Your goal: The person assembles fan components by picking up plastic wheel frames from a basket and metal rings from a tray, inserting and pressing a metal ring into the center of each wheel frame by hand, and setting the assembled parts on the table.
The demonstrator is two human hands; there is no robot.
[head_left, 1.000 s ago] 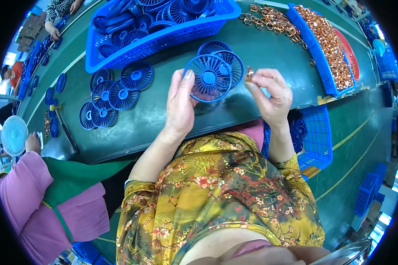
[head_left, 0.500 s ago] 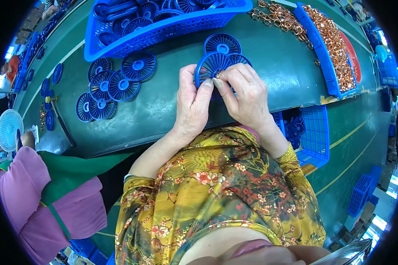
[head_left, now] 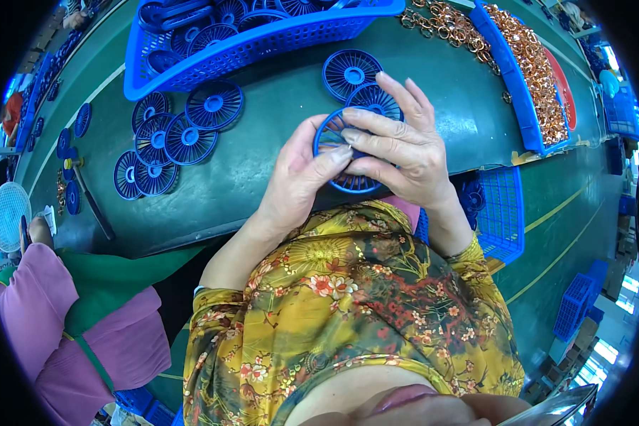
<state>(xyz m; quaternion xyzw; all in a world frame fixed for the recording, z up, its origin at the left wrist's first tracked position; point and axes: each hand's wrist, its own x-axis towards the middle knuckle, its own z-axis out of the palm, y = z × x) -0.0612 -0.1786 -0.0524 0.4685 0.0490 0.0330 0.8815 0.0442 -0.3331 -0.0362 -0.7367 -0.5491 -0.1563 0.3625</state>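
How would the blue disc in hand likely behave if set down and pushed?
The held blue disc is probably light, given the gaps between its spokes. It seems fairly stiff: its rim shows no obvious sag in the left hand. Stood on its circular edge, it could roll.

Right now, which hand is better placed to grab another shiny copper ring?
Probably the right hand: it is nearer the copper rings in the blue tray, and looks partly open. The left hand is farther away, gripping the blue spoked disc.
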